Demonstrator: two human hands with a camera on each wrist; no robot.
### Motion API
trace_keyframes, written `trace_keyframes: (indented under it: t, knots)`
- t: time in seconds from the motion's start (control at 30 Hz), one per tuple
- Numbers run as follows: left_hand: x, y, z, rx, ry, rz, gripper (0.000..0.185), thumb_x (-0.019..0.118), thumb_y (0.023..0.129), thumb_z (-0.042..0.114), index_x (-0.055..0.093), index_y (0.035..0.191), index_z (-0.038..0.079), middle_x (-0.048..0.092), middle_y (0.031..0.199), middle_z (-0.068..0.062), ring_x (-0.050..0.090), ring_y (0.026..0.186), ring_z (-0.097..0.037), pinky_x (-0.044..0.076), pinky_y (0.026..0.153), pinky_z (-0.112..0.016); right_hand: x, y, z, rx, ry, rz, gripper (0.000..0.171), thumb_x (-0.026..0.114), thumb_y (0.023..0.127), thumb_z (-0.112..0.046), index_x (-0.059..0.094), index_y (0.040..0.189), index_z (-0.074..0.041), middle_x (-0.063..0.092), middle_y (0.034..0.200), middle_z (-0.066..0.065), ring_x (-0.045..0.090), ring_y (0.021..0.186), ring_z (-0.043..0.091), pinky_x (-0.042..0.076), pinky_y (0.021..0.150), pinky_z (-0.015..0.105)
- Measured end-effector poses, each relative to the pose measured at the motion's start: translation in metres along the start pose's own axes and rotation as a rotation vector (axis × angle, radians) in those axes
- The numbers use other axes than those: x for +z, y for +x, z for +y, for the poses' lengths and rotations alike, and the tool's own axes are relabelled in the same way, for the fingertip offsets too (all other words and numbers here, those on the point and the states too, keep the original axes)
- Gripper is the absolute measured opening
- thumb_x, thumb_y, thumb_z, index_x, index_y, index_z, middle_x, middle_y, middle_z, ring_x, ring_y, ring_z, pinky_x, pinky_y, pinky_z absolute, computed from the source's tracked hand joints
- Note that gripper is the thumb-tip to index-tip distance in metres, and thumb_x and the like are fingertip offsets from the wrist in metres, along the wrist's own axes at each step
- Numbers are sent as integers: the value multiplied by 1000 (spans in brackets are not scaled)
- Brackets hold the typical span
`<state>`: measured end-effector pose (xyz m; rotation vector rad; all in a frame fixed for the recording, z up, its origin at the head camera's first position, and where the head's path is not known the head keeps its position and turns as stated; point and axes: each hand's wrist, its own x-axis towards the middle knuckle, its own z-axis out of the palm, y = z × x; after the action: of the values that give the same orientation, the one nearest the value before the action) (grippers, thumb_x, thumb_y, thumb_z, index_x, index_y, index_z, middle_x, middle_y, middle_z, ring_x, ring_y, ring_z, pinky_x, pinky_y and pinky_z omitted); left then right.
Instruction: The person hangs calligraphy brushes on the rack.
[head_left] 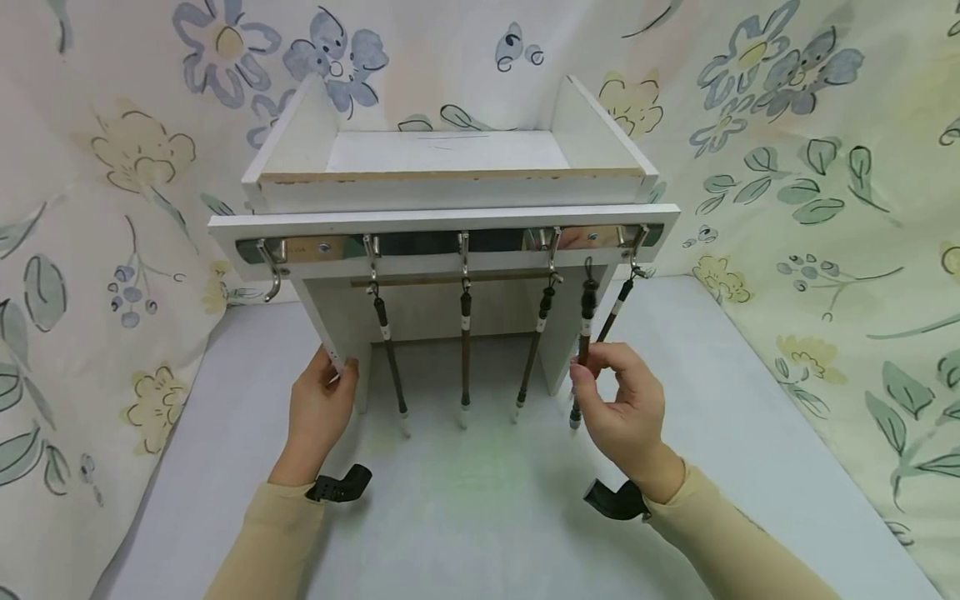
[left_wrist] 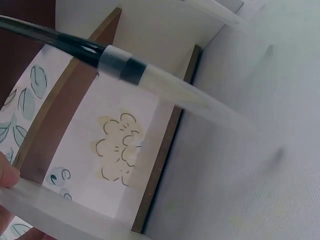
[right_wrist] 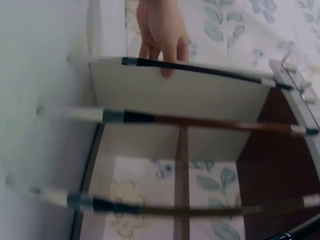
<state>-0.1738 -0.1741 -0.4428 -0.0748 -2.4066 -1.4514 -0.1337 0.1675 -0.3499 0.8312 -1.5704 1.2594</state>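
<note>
the right hand (head_left: pixel 622 408) pinches the shaft of a dark calligraphy brush (head_left: pixel 584 333) between thumb and fingertips, at about 3 o'clock from the middle of the white rack (head_left: pixel 442 221). this brush hangs upright below the metal hook rail (head_left: pixel 450 244), between 2 other brushes on the right side. 3 more brushes (head_left: pixel 465 350) hang to its left, at 9 o'clock from it, tips just above the grey table (head_left: pixel 480 517). the left hand (head_left: pixel 321 408) grips the front edge of the rack's left side panel (head_left: pixel 330 333), at 9 o'clock, fingers curled round it. a flowered cloth (head_left: pixel 825 167) hangs behind.
</note>
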Motion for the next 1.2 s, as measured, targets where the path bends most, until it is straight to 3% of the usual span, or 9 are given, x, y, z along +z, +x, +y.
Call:
trace_keyframes:
  t: [0.2, 0.43, 0.63, 0.97, 1.2]
  knots:
    - [1, 1, -1, 11, -3, 3, 47, 50, 101, 26, 43, 146, 14, 52, 136, -20, 59, 114, -37, 52, 85, -46, 19, -8, 9, -53, 14, -138, 30, 63, 94, -16, 60, 97, 14, 60, 76, 11, 52, 67, 15, 46, 59, 24]
    - [0, 1, -1, 5, 11, 6, 48, 49, 101, 28, 43, 147, 15, 52, 136, -21, 58, 114, -39, 52, 85, -49, 43, -15, 8, 35, 41, -297, 23, 63, 95, -18, 66, 108, 1, 64, 87, 4, 55, 74, 14, 47, 59, 27]
    - [0, 0, -2, 9, 7, 6, 48, 49, 101, 27, 43, 147, 17, 53, 136, -21, 60, 112, -38, 53, 83, -50, 61, -15, 3, 68, 50, -376, 21, 62, 95, -17, 67, 111, -3, 64, 90, 1, 56, 76, 11, 50, 57, 32]
    - [-1, 1, -2, 2, 18, 12, 47, 50, 101, 27, 44, 146, 18, 52, 136, -20, 60, 112, -37, 53, 84, -48, 88, -11, -3, 78, 88, -480, 23, 68, 91, -7, 67, 113, -6, 65, 92, 0, 55, 75, 6, 49, 61, 19]
    - [-1, 1, -1, -8, 30, 21, 46, 50, 101, 29, 46, 144, 16, 54, 134, -20, 61, 110, -38, 54, 83, -50, 103, -6, -9, 91, 28, -524, 23, 68, 92, -14, 69, 114, -9, 64, 95, -4, 51, 75, 2, 44, 61, 12]
